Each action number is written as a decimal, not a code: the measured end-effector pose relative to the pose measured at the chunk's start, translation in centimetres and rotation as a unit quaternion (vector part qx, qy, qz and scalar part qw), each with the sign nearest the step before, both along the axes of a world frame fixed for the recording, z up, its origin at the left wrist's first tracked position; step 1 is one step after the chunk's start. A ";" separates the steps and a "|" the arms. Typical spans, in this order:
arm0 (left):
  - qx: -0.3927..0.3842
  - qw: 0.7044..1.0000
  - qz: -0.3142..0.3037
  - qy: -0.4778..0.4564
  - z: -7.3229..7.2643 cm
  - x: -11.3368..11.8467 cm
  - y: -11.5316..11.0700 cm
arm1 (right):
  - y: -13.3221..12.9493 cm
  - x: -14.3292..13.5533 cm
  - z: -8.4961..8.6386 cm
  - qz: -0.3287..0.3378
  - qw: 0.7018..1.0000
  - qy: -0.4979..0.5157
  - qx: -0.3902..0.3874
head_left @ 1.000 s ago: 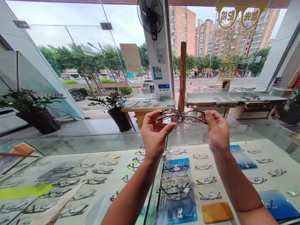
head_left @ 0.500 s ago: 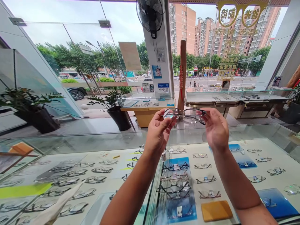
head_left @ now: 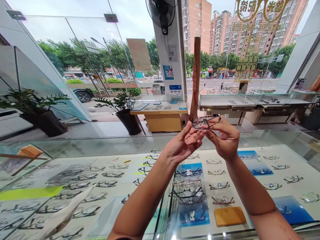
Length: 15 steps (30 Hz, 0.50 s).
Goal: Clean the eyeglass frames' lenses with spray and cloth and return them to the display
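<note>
A pair of dark-framed eyeglasses (head_left: 207,122) is held up over the glass counter, turned so the lenses are seen nearly edge-on. My right hand (head_left: 223,136) pinches it from the right, thumb below and fingers behind. My left hand (head_left: 185,142) lies palm up just under its left end, thumb apart from the half-curled fingers. Whether the left fingertips touch the frame is hard to make out. Beneath my hands, several eyeglasses (head_left: 188,171) rest on a blue panel (head_left: 205,200) in the showcase.
The glass showcase (head_left: 82,143) spans the foreground with rows of eyeglasses. An orange-brown case (head_left: 230,216) sits at its near side. Beyond stand a wooden display table (head_left: 163,122), a wooden post (head_left: 196,73), more glass cabinets (head_left: 225,98) and a potted plant (head_left: 128,123). A black fan (head_left: 161,15) hangs above.
My left hand has released the eyeglasses and turned palm up below them. The glasses have tilted from facing me to nearly edge-on in my right hand, which has moved slightly left.
</note>
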<state>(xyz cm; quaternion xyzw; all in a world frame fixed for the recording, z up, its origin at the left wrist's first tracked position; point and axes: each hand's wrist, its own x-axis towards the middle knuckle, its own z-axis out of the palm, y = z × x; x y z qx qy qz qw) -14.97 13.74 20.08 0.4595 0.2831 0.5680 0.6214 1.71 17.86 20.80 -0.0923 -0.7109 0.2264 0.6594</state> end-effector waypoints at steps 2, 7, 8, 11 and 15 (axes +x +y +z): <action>0.016 0.999 0.009 0.043 0.0 0.3 -0.1 | -0.1 0.2 0.0 -0.012 1.000 -0.004 -0.014; 0.085 0.975 0.157 0.129 -0.8 -0.4 0.4 | -0.5 1.3 0.7 -0.081 0.994 -0.053 -0.059; 0.109 0.959 0.217 0.146 -1.2 -0.9 0.4 | -0.5 1.5 0.8 -0.089 0.991 -0.066 -0.069; 0.198 0.876 0.386 0.212 -2.6 -3.1 0.1 | -0.1 2.1 0.2 -0.106 0.985 -0.112 -0.075; 0.238 0.773 0.492 0.323 -5.5 -5.4 -0.9 | 1.1 1.9 -2.6 -0.120 0.973 -0.193 -0.038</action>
